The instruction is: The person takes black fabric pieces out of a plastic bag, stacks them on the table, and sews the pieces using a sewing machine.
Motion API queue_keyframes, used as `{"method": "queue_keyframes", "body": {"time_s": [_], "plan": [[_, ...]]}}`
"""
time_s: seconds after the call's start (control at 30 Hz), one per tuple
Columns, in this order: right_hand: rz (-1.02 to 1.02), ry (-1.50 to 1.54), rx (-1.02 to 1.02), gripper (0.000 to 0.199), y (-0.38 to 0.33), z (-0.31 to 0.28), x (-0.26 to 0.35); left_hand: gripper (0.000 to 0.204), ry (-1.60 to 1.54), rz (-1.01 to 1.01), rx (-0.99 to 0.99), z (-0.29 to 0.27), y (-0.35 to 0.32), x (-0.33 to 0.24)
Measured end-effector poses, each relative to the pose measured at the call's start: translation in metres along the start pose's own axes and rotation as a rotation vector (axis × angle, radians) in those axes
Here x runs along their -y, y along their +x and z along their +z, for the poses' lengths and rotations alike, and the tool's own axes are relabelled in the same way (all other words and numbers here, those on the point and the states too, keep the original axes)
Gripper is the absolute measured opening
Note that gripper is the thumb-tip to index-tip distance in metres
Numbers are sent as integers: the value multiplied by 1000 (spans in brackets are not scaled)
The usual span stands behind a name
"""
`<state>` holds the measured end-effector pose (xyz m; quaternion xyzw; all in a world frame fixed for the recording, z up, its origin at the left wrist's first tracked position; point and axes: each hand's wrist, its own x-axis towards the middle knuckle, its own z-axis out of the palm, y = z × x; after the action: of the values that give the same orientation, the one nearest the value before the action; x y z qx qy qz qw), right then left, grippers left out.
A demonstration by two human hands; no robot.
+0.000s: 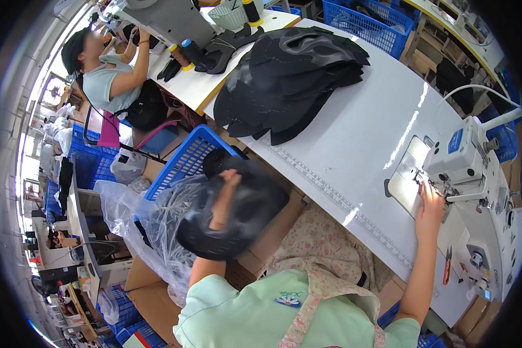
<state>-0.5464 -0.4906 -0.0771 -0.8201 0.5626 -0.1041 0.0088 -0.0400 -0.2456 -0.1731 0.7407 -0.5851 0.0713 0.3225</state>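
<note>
My left hand (231, 177) is raised off the table's left side, fingers closed on a black fabric piece (238, 217) that is smeared by motion. Part of that forearm is hidden by the dark piece, which hangs over a clear plastic bag and a blue basket. My right hand (430, 203) lies by the needle area of a white sewing machine (461, 148), fingers stretched out toward the presser foot. No fabric shows under those fingers. A large heap of cut black pieces (290, 75) lies on the far left of the white table (354, 133).
Small scissors with orange handles (447, 269) lie right of my right forearm. The blue basket (185, 153) and clear plastic bag (156, 220) stand beside the table's left edge. Far left, a person (110, 75) sits at another machine. Thread cones (252, 13) stand on that table.
</note>
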Motion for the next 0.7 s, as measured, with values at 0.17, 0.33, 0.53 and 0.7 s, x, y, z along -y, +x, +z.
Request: {"method": "queue_keyframes", "body": {"time_s": [0.17,0.33,0.53,0.7], "plan": [[-41,-14,-49,61,1,4,-4,30,401,-723,259,27,-14,115],[-40,-22,-41,60,3,9,-3,36,268,-690,834,63,-36,193],[28,-12,4,54,0,-10,12,30,452,-656,458,58,10,133],[111,29,52,53,-8,-20,8,24,-78,-135,-756,-12,184,-8]]}}
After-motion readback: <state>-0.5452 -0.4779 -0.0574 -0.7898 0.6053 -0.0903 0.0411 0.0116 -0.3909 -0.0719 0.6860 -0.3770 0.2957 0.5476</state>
